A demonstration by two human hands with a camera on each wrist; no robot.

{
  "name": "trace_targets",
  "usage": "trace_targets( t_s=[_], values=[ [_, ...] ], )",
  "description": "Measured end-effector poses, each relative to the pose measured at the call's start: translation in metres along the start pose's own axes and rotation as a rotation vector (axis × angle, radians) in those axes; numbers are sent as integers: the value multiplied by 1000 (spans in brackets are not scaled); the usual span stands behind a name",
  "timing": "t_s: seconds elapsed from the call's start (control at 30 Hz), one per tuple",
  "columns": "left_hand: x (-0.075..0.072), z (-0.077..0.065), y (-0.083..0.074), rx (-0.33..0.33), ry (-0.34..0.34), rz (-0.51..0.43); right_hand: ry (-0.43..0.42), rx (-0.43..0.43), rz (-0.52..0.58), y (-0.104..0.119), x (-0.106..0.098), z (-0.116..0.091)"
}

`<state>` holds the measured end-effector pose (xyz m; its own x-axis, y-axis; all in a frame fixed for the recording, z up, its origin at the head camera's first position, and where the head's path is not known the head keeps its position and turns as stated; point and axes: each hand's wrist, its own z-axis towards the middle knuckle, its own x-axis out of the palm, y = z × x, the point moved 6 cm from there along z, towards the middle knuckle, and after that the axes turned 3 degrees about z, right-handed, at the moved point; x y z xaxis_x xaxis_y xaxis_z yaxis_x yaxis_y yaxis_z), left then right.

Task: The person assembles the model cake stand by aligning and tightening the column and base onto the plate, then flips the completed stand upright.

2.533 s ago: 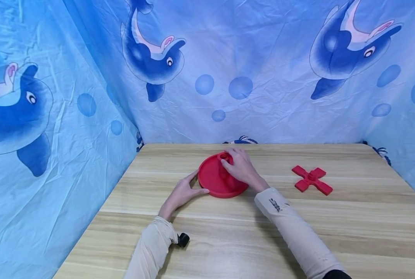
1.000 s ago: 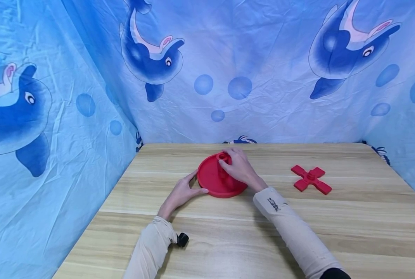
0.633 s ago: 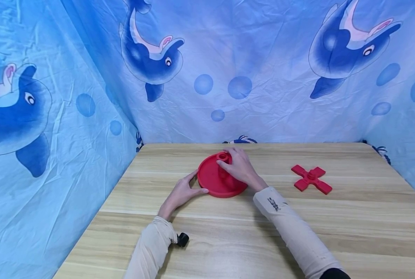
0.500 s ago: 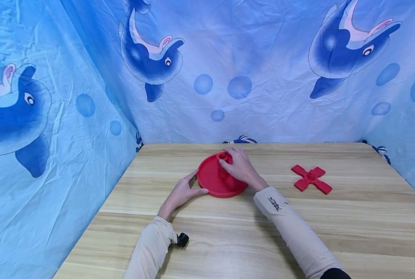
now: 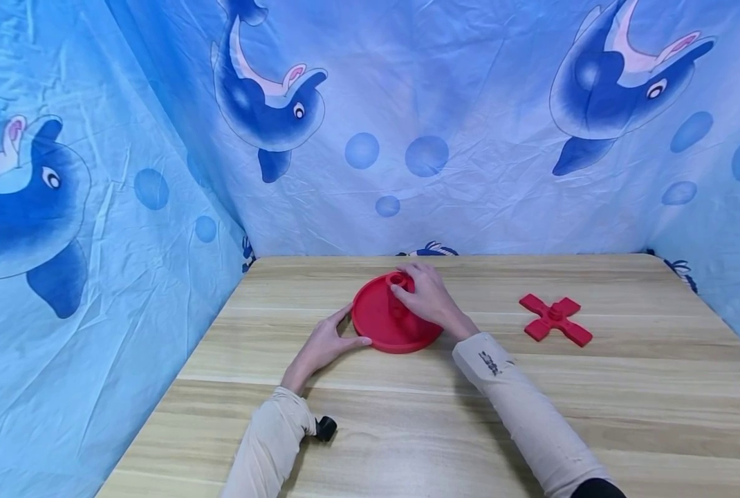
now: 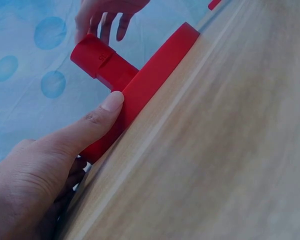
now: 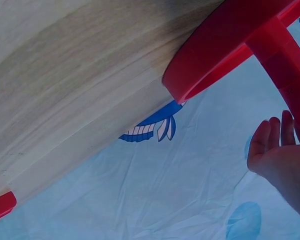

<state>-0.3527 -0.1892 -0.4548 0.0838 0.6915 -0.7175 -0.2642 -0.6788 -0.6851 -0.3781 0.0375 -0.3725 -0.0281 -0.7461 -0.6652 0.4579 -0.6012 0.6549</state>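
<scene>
A round red dish (image 5: 370, 315) with a low rim lies flat on the table. From its base rises a red hollow post (image 5: 398, 302), upright, with a ring-shaped top. My left hand (image 5: 323, 344) holds the dish's near-left rim between thumb and fingers; in the left wrist view the thumb (image 6: 107, 107) presses the outer wall. Around the top of the post, my right hand (image 5: 429, 297) curls its thumb and fingers from the right side. The right wrist view shows those fingers (image 7: 262, 137) by the post's end. The post's foot is partly shaded.
A flat red cross-shaped piece (image 5: 555, 316) with a round centre knob lies on the wooden table (image 5: 395, 429) to the right. Blue cloth walls (image 5: 507, 200) printed with dolphins stand behind and at both sides. A black device (image 5: 326, 428) sits on the left wrist.
The right thumb shifts slightly at the top of the post. Both hands, the dish and the cross-shaped piece otherwise keep their places.
</scene>
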Motion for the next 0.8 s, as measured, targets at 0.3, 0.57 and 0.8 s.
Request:
trace_targets(
  t_s=[0.3,0.57,0.8],
  values=[
    [1,0,-2,1,8,-18,-9,11,-6,-2,0,1],
    [0,0,-1,-3,6,-24,7,5,5,1,-1,0],
    [1,-1,-1,-3,7,-31,-4,10,5,-1,1,0]
  ],
)
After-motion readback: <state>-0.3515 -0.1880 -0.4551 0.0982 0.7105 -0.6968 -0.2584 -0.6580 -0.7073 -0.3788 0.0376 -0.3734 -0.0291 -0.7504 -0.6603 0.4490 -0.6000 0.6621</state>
